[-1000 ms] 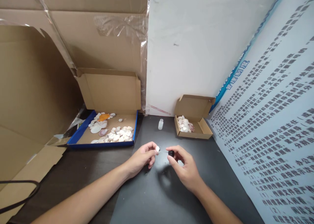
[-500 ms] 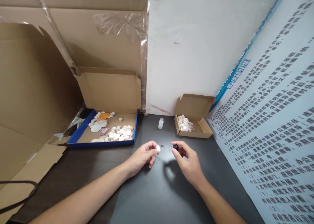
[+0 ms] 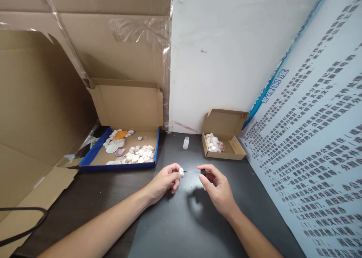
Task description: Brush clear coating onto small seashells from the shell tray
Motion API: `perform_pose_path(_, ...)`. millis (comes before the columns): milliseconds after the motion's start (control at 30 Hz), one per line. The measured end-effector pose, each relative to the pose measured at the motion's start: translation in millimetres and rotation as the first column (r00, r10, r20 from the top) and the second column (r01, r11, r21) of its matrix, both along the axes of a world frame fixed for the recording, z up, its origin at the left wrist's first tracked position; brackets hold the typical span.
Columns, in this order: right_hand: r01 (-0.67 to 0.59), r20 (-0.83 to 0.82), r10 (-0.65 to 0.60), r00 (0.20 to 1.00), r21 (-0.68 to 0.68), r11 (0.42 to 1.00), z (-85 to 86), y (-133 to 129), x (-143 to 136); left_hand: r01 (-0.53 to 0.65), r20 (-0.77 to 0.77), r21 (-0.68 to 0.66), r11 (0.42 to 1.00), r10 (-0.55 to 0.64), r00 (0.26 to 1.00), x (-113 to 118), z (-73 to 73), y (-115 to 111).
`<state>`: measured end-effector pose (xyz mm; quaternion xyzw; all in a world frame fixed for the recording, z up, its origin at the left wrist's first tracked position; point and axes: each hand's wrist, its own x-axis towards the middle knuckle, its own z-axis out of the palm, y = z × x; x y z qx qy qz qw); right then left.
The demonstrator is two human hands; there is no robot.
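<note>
Head view: blue box (image 3: 117, 168), shells (image 3: 138, 155) inside; left hand (image 3: 164, 179) pinching white shell (image 3: 181, 171); brush tip (image 3: 185, 171) at shell's right edge, contact not clear; bottle (image 3: 186, 143) upright behind; right hand (image 3: 217, 188) pinching black cap (image 3: 203, 172); small box (image 3: 227, 156), more shells (image 3: 212, 143) inside

Soft light from overhead here, brightest on the white panel (image 3: 209, 62)! Out left the cardboard (image 3: 25, 80) sinks into brown shade, while clear tape (image 3: 166, 51) throws hard glints. A blurry shadow pools under the right hand (image 3: 217, 190), 1 pale sheen beside it on the dark tabletop (image 3: 161, 228). The thin brush (image 3: 186, 171) looks soft; wide-angle distortion stretches the poster (image 3: 325, 137).
</note>
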<state>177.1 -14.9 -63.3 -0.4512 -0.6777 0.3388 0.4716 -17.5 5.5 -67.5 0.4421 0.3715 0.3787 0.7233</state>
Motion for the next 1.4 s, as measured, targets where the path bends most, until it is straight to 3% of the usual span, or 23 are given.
perform_pose_path(67, -0.038, 0.005, 0.038, 0.999, -0.007, 0.999, -0.9, 0.3, 0.0, 0.0, 0.017, -0.008, 1.0, 0.0, 1.0, 0.1, 0.5, 0.2)
perform_pose_path(300, 0.004, 0.001, -0.004, 1.0, -0.04, 0.999, -2.9, 2.2, -0.2, -0.029, 0.042, -0.03, 0.999, 0.03, 0.999, 1.1, 4.3, 0.3)
perform_pose_path(433, 0.07, 0.0, -0.07, 0.998, 0.002, 0.998, 0.4, 0.5, -1.2, -0.055, 0.056, -0.041, 0.998, 0.057, 0.997, 2.2, 5.3, 0.3)
perform_pose_path(767, 0.032, 0.021, -0.032, 0.999, 0.019, 0.999, 4.0, -0.7, -2.5, -0.049, 0.061, -0.042, 0.998, 0.052, 0.997, 1.5, 1.4, 1.3)
perform_pose_path(900, 0.093, 0.075, -0.095, 0.993, 0.031, 0.995, 3.5, -0.3, -1.8, -0.062, 0.078, -0.06, 0.996, 0.067, 0.995, 1.9, 1.9, 1.4)
perform_pose_path(1033, 0.044, 0.065, -0.045, 0.997, 0.018, 0.999, 2.6, -0.8, -2.1, -0.072, 0.097, -0.093, 0.993, 0.081, 0.992, 0.7, 2.1, 2.0)
perform_pose_path(1400, 0.093, 0.097, -0.099, 0.99, 0.065, 0.994, 4.2, -3.2, -4.4, -0.074, 0.134, -0.165, 0.984, 0.096, 0.986, -0.6, 6.1, 0.9)
